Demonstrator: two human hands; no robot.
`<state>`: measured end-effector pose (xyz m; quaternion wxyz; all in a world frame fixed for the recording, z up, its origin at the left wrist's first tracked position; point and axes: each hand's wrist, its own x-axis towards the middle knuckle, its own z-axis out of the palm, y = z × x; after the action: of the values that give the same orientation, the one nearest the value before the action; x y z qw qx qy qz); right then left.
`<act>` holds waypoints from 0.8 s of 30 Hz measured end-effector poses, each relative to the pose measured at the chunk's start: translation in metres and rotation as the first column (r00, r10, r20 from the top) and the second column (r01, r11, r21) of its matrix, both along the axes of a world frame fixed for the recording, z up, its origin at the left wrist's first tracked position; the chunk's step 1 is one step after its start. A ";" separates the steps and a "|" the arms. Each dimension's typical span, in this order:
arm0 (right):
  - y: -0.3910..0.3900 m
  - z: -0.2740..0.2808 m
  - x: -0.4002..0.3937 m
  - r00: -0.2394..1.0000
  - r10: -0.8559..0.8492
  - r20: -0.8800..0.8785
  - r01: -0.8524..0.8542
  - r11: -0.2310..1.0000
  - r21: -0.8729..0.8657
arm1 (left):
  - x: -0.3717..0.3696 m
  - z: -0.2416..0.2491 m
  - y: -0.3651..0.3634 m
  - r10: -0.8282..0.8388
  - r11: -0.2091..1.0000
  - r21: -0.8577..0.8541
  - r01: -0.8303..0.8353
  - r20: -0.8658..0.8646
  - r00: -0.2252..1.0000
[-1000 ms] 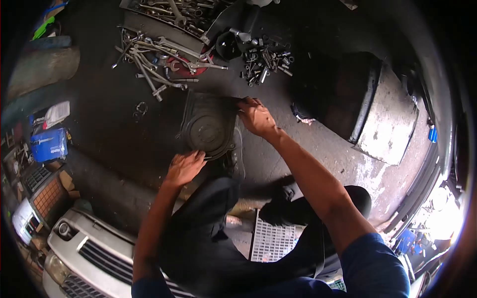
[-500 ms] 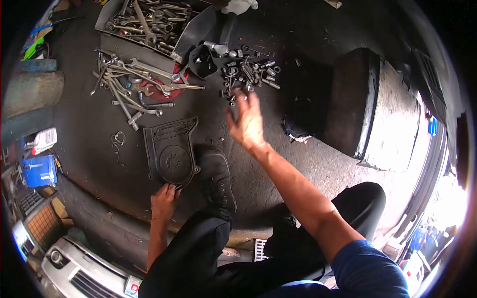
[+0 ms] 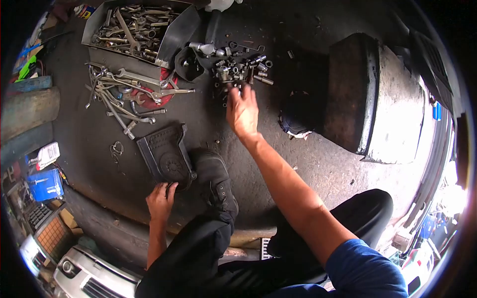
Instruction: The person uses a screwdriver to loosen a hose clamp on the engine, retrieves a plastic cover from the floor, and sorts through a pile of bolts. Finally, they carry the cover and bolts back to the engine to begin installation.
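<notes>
Cover (image 3: 171,153), left of the boot (image 3: 213,174), gripped at its near edge by left hand (image 3: 159,201) alone; right hand (image 3: 242,114), freed and half-curled, now at the far sockets (image 3: 237,65), any hold there impossible to tell.

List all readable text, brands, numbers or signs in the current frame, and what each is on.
"Honda", probably: on the blue box, small and soft.
White pack above it: print too blurred to read.
Black cover: raised marks, can't tell if lettering.
Wrenches and sockets: any stamped sizes too small to read.
Nothing else legible.
</notes>
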<state>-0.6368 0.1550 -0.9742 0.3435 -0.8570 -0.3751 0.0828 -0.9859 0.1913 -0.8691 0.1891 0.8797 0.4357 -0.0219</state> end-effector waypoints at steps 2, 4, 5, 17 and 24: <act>-0.009 0.001 -0.014 0.991 0.126 0.042 -0.124 0.991 -0.051 | 0.002 0.000 0.001 -0.002 1.000 -0.014 0.001 -0.034 0.999; -0.015 -0.004 -0.024 0.983 0.181 0.028 -0.179 0.982 -0.061 | 0.001 -0.001 0.001 0.016 0.999 -0.031 -0.017 -0.030 0.999; -0.016 -0.006 -0.029 0.983 0.182 0.024 -0.180 0.982 -0.047 | 0.001 -0.002 0.001 0.027 0.999 -0.040 -0.028 -0.028 0.999; -0.018 -0.002 -0.036 0.989 0.133 0.064 -0.130 0.991 -0.044 | 0.001 -0.001 -0.002 0.098 0.995 -0.009 -0.098 -0.024 0.995; -0.012 -0.007 -0.025 0.996 -0.085 -0.010 0.085 0.996 0.018 | -0.016 -0.004 0.003 0.181 0.983 -0.016 -0.183 -0.075 0.981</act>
<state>-0.6618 0.1430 -0.9816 0.3562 -0.8686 -0.3376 0.0686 -1.0015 0.1942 -0.8733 0.1841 0.8325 0.5208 -0.0418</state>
